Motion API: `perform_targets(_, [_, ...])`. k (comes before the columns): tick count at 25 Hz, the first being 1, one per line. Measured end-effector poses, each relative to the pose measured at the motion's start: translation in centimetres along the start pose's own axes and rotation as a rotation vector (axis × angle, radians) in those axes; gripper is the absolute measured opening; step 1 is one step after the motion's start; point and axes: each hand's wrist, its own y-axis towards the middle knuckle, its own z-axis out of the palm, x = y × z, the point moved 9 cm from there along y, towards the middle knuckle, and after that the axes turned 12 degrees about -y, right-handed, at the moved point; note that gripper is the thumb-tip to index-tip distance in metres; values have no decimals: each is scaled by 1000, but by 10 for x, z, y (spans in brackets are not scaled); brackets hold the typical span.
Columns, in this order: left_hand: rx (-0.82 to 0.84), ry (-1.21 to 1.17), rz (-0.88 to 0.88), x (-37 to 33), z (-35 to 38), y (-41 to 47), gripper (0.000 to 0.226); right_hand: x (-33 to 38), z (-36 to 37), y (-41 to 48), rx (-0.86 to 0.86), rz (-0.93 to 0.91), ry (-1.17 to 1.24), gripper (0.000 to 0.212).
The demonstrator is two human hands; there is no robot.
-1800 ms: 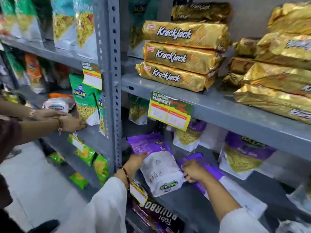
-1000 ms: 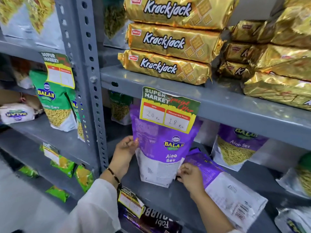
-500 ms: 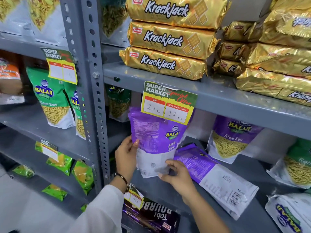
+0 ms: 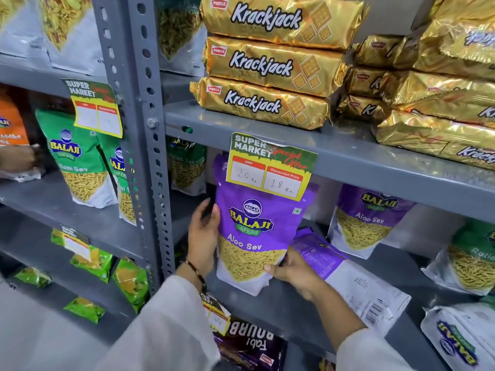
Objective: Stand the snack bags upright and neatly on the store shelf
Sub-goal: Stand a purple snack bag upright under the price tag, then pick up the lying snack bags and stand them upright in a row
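A purple Aloo Sev bag (image 4: pixel 255 231) stands upright on the grey middle shelf (image 4: pixel 289 314), front label toward me. My left hand (image 4: pixel 203 236) grips its left edge and my right hand (image 4: pixel 292 274) holds its lower right corner. A second purple bag (image 4: pixel 345 274) lies flat, back side up, just right of it. A third purple Aloo Sev bag (image 4: pixel 367 220) stands upright further back. A green Ratlami bag (image 4: pixel 468 258) leans at the far right, and a white bag (image 4: pixel 460 341) lies flat in the bottom right corner.
A price tag (image 4: pixel 270 167) hangs from the upper shelf over the held bag's top. Gold Krackjack packs (image 4: pixel 265 62) are stacked above. A grey perforated upright (image 4: pixel 144 129) stands to the left, with green Balaji bags (image 4: pixel 77 162) beyond it. Another person's hand (image 4: pixel 16 159) reaches in at far left.
The purple bag has been turned from back-and-side view to face front, standing upright. My right hand has slid from its front lower middle to its lower right corner.
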Motion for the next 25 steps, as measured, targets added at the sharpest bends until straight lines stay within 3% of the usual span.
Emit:
perform_targets(3, [80,-58,-219,33,-8,17,42,6,0,7,62,20,-19,32])
perform_targets(6, [49,-68,-247,36,-14,15,38,7,-1,7,43,40,-7,34])
perform_targets(8, [26,-74,-193,26,-11,15,30,13,-8,5,23,23,-3,38])
perform_targets(10, [-164,-65,-52,11,-22,2,21,20,-40,-2,-96,10,-20,41])
perform_targets(12, [-404,31,122,0,-33,-37,13,25,-96,-17,-270,11,-86,24])
perform_targets(13, [-419,85,151,2,-24,-60,11,22,-128,-27,-364,34,-167,15])
perform_targets(14, [-362,109,111,14,-6,-81,12,15,-161,-37,-460,77,-272,18])
perform_targets(16, [-218,61,-196,68,37,-111,7,-17,-216,-53,-530,266,-520,27])
perform_targets(19, [-193,86,-728,155,75,-145,16,-65,-244,-66,-338,476,-772,19])
perform_targets(20, [-197,80,-799,173,82,-149,19,-77,-243,-68,-248,515,-832,13])
perform_targets(22, [-206,53,-834,198,93,-146,21,-87,-241,-71,-191,553,-844,21])
perform_targets(25, [-237,47,-793,205,101,-136,23,-100,-240,-71,-225,552,-477,18])
